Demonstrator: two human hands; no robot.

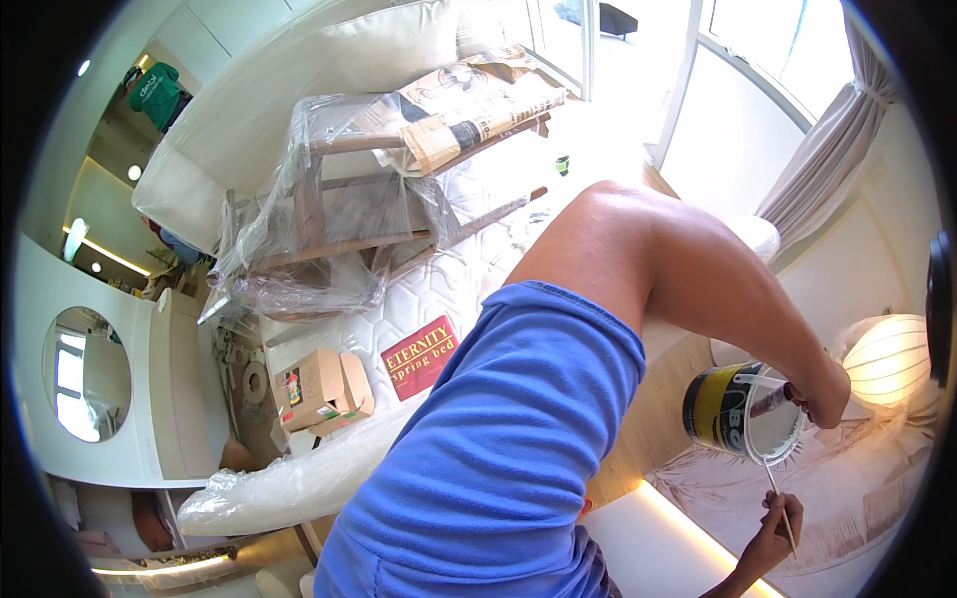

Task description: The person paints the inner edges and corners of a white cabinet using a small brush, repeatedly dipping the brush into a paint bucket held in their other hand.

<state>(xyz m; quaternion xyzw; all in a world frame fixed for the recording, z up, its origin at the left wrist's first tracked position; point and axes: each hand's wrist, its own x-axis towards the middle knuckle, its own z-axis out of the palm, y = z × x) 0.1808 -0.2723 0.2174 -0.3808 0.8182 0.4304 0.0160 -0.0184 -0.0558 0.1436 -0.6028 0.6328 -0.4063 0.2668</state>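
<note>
Brown cardboard box [317, 389] beside mattress; red rectangular label [420, 356] on mattress edge.

Inside of the paint bucket [743, 409] behind its rim, brush [781, 503] tip hidden there, mattress [439, 289] under plastic-wrapped chairs [329, 219]

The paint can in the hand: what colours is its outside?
The paint can is black and yellow outside, white inside; seen in the head view, the only one.

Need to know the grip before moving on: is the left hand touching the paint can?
Touching. The head view shows the left hand closed over the rim of the paint can, holding it up, with no gap between them.
</note>
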